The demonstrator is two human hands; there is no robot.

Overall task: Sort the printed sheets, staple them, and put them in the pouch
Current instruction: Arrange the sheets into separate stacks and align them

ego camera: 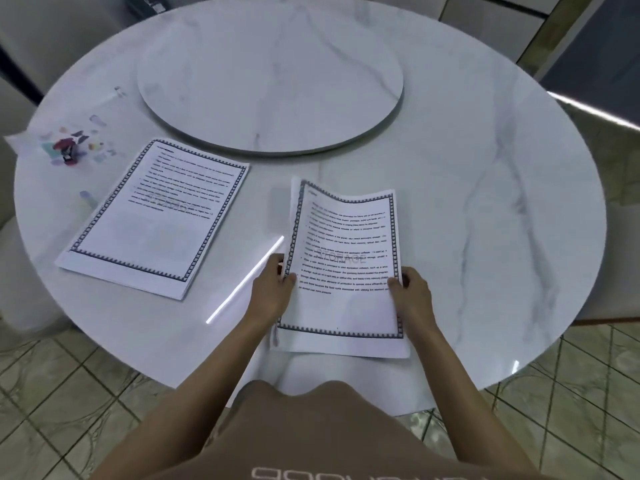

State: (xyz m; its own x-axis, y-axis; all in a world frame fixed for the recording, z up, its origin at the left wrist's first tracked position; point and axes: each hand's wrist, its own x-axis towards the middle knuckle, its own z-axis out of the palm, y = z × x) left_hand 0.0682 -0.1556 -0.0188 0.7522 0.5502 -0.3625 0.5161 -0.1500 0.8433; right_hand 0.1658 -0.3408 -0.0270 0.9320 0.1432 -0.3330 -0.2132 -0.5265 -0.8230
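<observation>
Between left hand (pixel 273 291) and right hand (pixel 412 296), printed sheets (pixel 346 244) lengthwise, header far.

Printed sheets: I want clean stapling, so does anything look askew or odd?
Yes. The held sheets, pinched by the left hand and right hand, are unsquared: lower pages poke out left and below, and the top edge buckles.

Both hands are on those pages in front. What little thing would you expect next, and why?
Probably tapping the held sheets square on the table: the left hand and right hand pinch their side edges, and the sheets behind stick out unevenly at the left. Stapling would want them flush first.
</observation>
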